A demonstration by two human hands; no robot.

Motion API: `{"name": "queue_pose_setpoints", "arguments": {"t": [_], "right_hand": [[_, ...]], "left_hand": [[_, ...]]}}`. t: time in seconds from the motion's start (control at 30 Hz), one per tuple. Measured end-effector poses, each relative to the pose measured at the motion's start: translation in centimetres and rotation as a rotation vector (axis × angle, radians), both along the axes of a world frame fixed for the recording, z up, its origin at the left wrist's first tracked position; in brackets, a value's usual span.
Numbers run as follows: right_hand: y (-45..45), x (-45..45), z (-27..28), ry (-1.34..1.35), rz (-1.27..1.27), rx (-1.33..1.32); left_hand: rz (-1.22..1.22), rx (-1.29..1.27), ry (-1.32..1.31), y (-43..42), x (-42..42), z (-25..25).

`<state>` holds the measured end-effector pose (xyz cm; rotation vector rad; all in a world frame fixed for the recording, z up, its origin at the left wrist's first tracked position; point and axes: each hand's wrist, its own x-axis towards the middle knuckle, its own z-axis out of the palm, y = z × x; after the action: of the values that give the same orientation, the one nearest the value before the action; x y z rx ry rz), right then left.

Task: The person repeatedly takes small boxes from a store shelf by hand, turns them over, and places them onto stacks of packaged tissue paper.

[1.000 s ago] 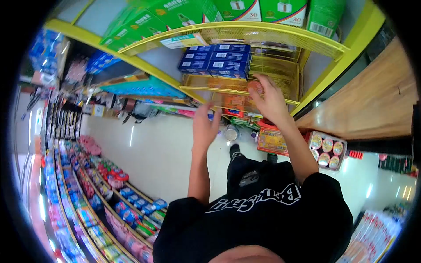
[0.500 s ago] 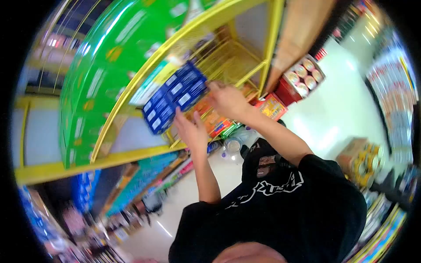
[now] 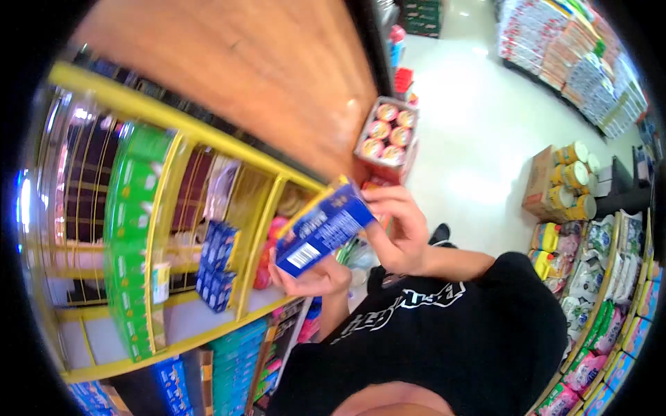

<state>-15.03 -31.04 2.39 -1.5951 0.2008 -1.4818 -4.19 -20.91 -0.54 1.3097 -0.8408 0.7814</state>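
In front of my chest both my hands hold a small blue box (image 3: 325,229), tilted, with a white barcode panel and print on the side turned to me. My left hand (image 3: 316,279) supports its lower left end from below, fingers partly behind it. My right hand (image 3: 399,229) pinches the upper right end between thumb and fingers. Left of the box, a stack of similar blue boxes (image 3: 217,267) stands in a yellow-framed shelf compartment. Green boxes (image 3: 137,243) fill the neighbouring compartment.
A brown wooden panel (image 3: 243,76) lies beyond the yellow shelf frame (image 3: 156,93). A carton of cans (image 3: 386,132) stands near my right hand. Farther right are a carton with yellow cans (image 3: 572,177), stacked wrapped goods (image 3: 576,59) and shelves of packets (image 3: 596,326).
My hands have left the stack of blue boxes on the shelf and moved right, towards my body, now with one blue box between them. The view has swung right.
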Motion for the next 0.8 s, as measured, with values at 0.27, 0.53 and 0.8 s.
{"name": "queue_pose_setpoints", "arguments": {"t": [0.27,0.53,0.8], "right_hand": [[-15.5,-17.2,0.6,-0.125,-0.624,-0.124],[-24.1,-26.3,-1.8,-0.028,-1.019,0.091],[-40.3,-29.2,-4.3,0.126,-1.047,0.183]], "left_hand": [[-0.731,0.141,-0.133,-20.4,-12.4,-0.9],[-1.431,0.191,0.405,-35.8,-20.7,-2.7],[-1.662,0.416,0.747,-53.4,-21.6,-5.1]]}}
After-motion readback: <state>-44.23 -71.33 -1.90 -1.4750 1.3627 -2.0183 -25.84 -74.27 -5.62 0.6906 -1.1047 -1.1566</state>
